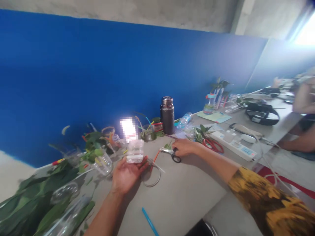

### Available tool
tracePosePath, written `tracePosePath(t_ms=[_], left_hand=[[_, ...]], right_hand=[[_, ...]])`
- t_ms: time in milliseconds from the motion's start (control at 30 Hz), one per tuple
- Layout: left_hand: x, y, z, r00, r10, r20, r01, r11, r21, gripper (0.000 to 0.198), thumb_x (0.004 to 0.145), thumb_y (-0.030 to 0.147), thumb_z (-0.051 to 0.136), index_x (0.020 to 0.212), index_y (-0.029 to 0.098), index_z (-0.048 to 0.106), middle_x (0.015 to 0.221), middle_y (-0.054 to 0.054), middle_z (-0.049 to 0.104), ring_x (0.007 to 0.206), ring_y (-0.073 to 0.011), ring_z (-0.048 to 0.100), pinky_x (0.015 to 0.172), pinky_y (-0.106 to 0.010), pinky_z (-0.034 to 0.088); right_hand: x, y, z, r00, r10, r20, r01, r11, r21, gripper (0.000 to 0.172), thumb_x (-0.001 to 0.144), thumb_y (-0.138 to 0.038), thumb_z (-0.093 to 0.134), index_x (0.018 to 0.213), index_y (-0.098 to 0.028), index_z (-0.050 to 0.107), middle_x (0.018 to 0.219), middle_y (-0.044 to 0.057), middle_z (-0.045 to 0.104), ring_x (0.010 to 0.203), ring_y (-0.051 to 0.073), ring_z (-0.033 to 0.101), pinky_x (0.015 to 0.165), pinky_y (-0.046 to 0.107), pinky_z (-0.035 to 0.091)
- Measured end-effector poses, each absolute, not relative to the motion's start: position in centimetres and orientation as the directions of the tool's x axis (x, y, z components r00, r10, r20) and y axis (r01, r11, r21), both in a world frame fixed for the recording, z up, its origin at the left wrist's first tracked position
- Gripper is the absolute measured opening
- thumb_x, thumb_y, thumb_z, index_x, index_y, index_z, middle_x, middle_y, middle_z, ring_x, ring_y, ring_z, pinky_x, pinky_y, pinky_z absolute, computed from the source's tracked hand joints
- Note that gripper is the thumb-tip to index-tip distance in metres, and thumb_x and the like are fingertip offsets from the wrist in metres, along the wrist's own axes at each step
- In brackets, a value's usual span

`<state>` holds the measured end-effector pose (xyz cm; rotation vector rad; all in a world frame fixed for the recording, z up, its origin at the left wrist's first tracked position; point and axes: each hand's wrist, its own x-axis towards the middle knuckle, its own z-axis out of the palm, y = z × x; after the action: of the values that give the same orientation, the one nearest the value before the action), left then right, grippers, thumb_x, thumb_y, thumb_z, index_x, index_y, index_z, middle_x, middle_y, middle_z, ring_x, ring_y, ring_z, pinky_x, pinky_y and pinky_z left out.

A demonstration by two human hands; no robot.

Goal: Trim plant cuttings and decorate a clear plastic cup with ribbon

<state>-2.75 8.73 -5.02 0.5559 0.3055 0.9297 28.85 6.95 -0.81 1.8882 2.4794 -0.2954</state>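
Observation:
My left hand (pixel 126 173) is palm up near the middle of the table, with a clear ridged plastic piece (pixel 135 151) resting on its fingers. To the right, my right hand (pixel 182 147) is closed at the black handles of the scissors (pixel 168 151), which lie with their blades pointing left. Whether the fingers grip a handle is hard to tell. Between the hands are an orange strip (pixel 156 156) and a looped grey cable (pixel 150 186).
A dark thermos (pixel 168 116) stands behind my right hand. Leaves (pixel 31 200) and clear bottles fill the left side. Rightward are red-handled scissors (pixel 213 146), a white power strip (pixel 233 145) and a black strap (pixel 262 114). A blue straw (pixel 149 221) lies in front. A person sits far right.

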Motion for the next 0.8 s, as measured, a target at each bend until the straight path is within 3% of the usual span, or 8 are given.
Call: tracePosePath(t_ms=[100, 200, 300, 433, 567, 633, 700, 800], left_hand=[[-2.4, 8.4, -4.9, 0.598, 0.801, -0.005, -0.645, 0.486, 0.591, 0.035, 0.082, 0.038, 0.069, 0.108, 0.015, 0.076, 0.118, -0.018, 0.078, 0.123, -0.0441, 0.067, 0.108, -0.067, 0.049], [-2.0, 8.1, -4.5, 0.602, 0.798, 0.020, -0.634, 0.462, 0.620, 0.037, 0.083, 0.042, 0.068, 0.109, 0.017, 0.078, 0.116, -0.017, 0.079, 0.128, -0.0453, 0.063, 0.107, -0.067, 0.049], [-1.8, 8.0, -3.7, 0.583, 0.810, 0.059, -0.670, 0.438, 0.599, 0.041, 0.085, 0.046, 0.067, 0.120, 0.026, 0.075, 0.121, -0.011, 0.078, 0.127, -0.0432, 0.064, 0.104, -0.066, 0.052], [-2.2, 8.3, -2.7, 0.492, 0.870, 0.019, -0.708, 0.388, 0.590, 0.044, 0.089, 0.052, 0.061, 0.130, 0.038, 0.068, 0.123, -0.002, 0.078, 0.115, -0.0366, 0.070, 0.095, -0.059, 0.059], [-2.7, 8.6, -2.4, 0.447, 0.892, 0.067, -0.724, 0.317, 0.613, 0.046, 0.087, 0.045, 0.065, 0.131, 0.030, 0.069, 0.113, -0.007, 0.079, 0.096, -0.0326, 0.074, 0.080, -0.050, 0.064], [-2.8, 8.5, -2.4, 0.479, 0.870, 0.114, -0.724, 0.318, 0.612, 0.050, 0.084, 0.041, 0.069, 0.131, 0.022, 0.068, 0.111, -0.012, 0.079, 0.092, -0.0321, 0.074, 0.076, -0.046, 0.063], [-2.7, 8.4, -2.5, 0.475, 0.866, 0.154, -0.746, 0.304, 0.592, 0.052, 0.082, 0.038, 0.072, 0.131, 0.020, 0.067, 0.112, -0.013, 0.078, 0.094, -0.0320, 0.075, 0.075, -0.042, 0.062], [-2.3, 8.3, -2.7, 0.463, 0.876, 0.137, -0.764, 0.316, 0.562, 0.054, 0.080, 0.034, 0.075, 0.131, 0.019, 0.066, 0.114, -0.014, 0.078, 0.100, -0.0330, 0.075, 0.081, -0.042, 0.062]], right_hand=[[28.7, 6.7, 0.4, -0.284, 0.956, -0.072, 0.869, 0.225, -0.440, 0.009, 0.078, -0.016, 0.063, 0.078, -0.019, 0.071, 0.080, 0.003, 0.072, 0.073, 0.017, 0.062, 0.061, 0.025, 0.039], [26.6, 7.0, 1.4, -0.292, 0.956, -0.021, 0.585, 0.161, -0.795, 0.010, 0.082, -0.022, 0.061, 0.074, -0.018, 0.065, 0.072, -0.001, 0.065, 0.065, 0.013, 0.057, 0.057, 0.022, 0.039], [22.8, 7.5, 1.9, -0.287, 0.958, 0.002, 0.309, 0.094, -0.947, 0.015, 0.086, -0.031, 0.061, 0.080, -0.018, 0.067, 0.068, -0.003, 0.062, 0.058, 0.011, 0.052, 0.055, 0.021, 0.041], [18.9, 8.5, 1.6, -0.212, 0.973, 0.088, 0.360, 0.162, -0.919, 0.010, 0.085, -0.026, 0.066, 0.088, -0.018, 0.071, 0.063, -0.004, 0.061, 0.056, 0.009, 0.051, 0.051, 0.019, 0.037], [17.9, 8.9, 1.0, -0.236, 0.969, 0.076, 0.431, 0.174, -0.885, 0.017, 0.087, -0.017, 0.061, 0.101, -0.018, 0.071, 0.064, -0.005, 0.062, 0.059, 0.012, 0.059, 0.058, 0.020, 0.043], [17.9, 8.7, 0.7, -0.204, 0.969, 0.141, 0.605, 0.238, -0.760, 0.021, 0.086, -0.013, 0.060, 0.104, -0.020, 0.071, 0.079, -0.001, 0.070, 0.071, 0.015, 0.065, 0.067, 0.023, 0.047], [18.2, 8.5, 0.3, -0.142, 0.948, 0.283, 0.783, 0.283, -0.555, 0.024, 0.086, -0.010, 0.058, 0.105, -0.019, 0.071, 0.104, 0.006, 0.074, 0.094, 0.020, 0.066, 0.083, 0.028, 0.047], [18.2, 8.1, -1.1, -0.154, 0.909, 0.387, 0.889, 0.298, -0.347, 0.027, 0.092, -0.010, 0.053, 0.112, -0.017, 0.069, 0.114, 0.012, 0.071, 0.106, 0.023, 0.064, 0.092, 0.031, 0.045]])
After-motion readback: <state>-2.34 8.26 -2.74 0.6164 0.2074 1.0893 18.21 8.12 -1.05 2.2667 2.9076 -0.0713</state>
